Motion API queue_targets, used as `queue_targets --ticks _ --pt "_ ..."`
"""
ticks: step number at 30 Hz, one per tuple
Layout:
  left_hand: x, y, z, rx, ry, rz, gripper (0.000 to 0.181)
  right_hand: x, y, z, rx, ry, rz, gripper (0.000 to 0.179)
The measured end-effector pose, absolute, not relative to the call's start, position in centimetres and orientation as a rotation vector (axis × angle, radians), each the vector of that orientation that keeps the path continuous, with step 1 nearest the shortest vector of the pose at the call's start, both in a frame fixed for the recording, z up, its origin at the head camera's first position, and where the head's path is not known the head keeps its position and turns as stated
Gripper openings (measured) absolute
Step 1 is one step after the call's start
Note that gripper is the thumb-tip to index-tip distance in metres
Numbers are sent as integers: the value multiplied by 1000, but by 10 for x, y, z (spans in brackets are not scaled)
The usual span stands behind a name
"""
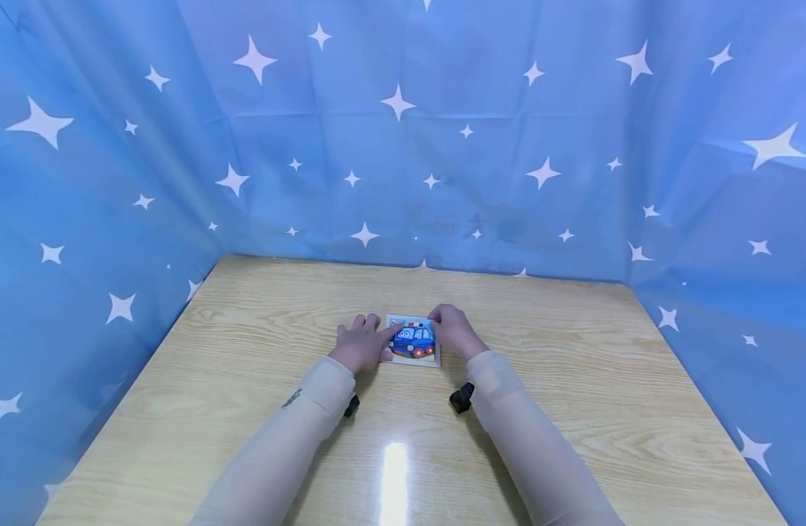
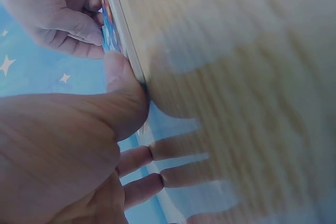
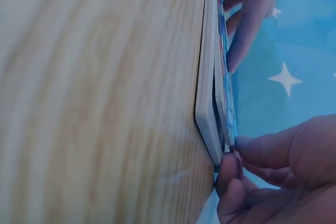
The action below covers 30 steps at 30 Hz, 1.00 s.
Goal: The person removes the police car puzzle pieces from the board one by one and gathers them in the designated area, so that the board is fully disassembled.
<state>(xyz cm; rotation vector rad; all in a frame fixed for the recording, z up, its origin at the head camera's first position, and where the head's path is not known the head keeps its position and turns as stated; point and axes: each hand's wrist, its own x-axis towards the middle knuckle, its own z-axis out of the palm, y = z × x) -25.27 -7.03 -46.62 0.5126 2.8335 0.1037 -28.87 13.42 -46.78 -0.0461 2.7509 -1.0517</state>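
Note:
A flat blue cartoon-car picture puzzle (image 1: 414, 342) sits in a shallow, pale-rimmed tray (image 1: 412, 363) at the middle of the table. My left hand (image 1: 358, 348) rests at the tray's left side with fingers spread. One finger reaches onto the picture, and the thumb (image 2: 123, 95) lies against the tray's edge. At the upper right corner my right hand (image 1: 457, 333) pinches the edge of a thin picture piece (image 3: 224, 111) between thumb and fingertips. In the right wrist view that piece stands tilted, with a dark gap between it and the tray.
The wood-grained table (image 1: 258, 307) extends around the tray on every side. Blue curtains with white stars (image 1: 403, 183) close off the back, left and right. A bright light reflection shows on the tabletop near the front.

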Motion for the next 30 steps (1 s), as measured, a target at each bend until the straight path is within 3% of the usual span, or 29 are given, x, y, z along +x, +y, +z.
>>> queue_targets --ticks 11,30 --pt "-254 -70 -468 505 2835 70 62 -294 140 -476 -103 2750 -1145 12" --pt "-256 -70 -469 490 2819 101 63 -293 141 -479 -68 2714 -1248 14"
